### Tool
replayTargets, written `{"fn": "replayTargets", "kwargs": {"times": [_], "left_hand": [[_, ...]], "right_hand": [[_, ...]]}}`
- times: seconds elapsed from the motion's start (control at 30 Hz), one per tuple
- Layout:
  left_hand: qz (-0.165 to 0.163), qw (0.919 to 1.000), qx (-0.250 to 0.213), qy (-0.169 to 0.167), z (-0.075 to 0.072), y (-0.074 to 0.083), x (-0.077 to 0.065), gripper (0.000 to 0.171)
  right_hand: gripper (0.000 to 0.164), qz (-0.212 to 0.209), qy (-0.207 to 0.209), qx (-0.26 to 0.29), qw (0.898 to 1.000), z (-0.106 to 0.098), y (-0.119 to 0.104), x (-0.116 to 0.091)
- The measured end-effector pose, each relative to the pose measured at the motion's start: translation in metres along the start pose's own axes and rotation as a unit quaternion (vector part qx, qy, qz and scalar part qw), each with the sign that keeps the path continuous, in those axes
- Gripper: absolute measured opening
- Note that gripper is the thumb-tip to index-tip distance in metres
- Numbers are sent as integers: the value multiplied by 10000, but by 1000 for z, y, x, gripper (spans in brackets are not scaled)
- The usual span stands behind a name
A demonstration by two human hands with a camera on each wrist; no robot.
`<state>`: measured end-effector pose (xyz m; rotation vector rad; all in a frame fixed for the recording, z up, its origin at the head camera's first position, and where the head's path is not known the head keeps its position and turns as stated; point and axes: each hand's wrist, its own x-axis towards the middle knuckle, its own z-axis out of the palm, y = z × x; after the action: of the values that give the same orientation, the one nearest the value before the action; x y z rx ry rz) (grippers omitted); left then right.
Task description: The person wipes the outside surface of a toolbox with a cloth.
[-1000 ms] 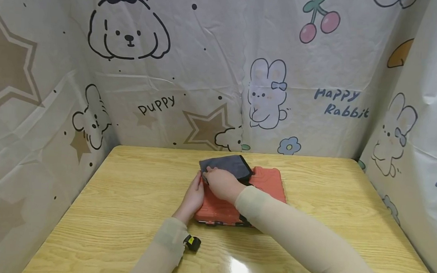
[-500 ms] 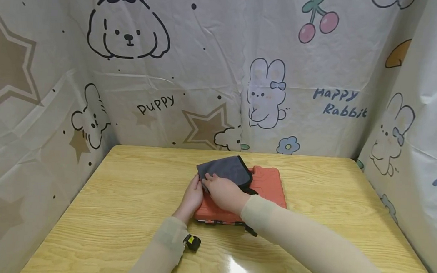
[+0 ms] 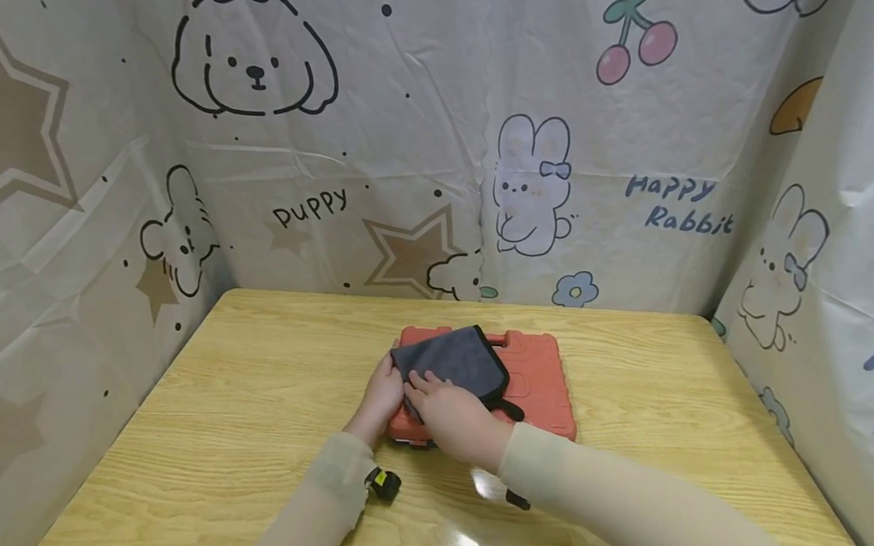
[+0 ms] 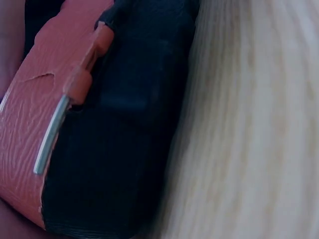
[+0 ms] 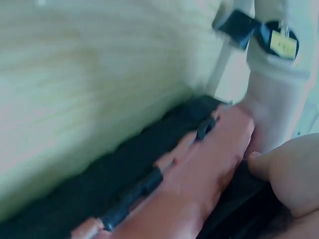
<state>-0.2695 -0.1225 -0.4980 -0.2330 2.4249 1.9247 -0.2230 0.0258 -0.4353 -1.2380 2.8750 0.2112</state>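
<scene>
A red plastic carry case point(image 3: 546, 380) with a black base lies flat on the wooden table, its hinge pins along the near side. My left hand point(image 3: 380, 395) rests against its left edge, fingers fairly straight. Across the lid's left half lies a folded dark grey cloth point(image 3: 462, 360) with black edging and a black tab. My right hand point(image 3: 454, 412) presses on the cloth with fingers spread; in the right wrist view its thumb touches dark fabric. The left wrist view has the case's red lid point(image 4: 50, 74) and a metal pin close up.
The wooden table point(image 3: 266, 371) spreads around the case on all sides. A printed cloth wall point(image 3: 415, 138) encloses its back and both sides. A small black wrist camera point(image 3: 385, 485) hangs beside the left sleeve.
My right hand and the cloth have slid toward me across the lid, baring its far left corner. The right fingers have spread flatter. My left hand has stayed by the case's left edge.
</scene>
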Motion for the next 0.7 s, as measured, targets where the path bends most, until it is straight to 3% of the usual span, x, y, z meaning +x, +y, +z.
{"fn": "replayTargets", "kwargs": {"times": [0.2,0.57,0.7], "left_hand": [[-100,9998,-151,-109,0,1,-1,57],[53,9993,-288,-223,-2,1,-4,54],[136,9995,-119,-253,-3,0,-5,53]], "right_hand": [[51,-158,52,109,9998,1,-6,-16],[55,-649,-20,357,9973,1,-5,-38],[54,-821,70,322,9961,1,-5,-44]]}}
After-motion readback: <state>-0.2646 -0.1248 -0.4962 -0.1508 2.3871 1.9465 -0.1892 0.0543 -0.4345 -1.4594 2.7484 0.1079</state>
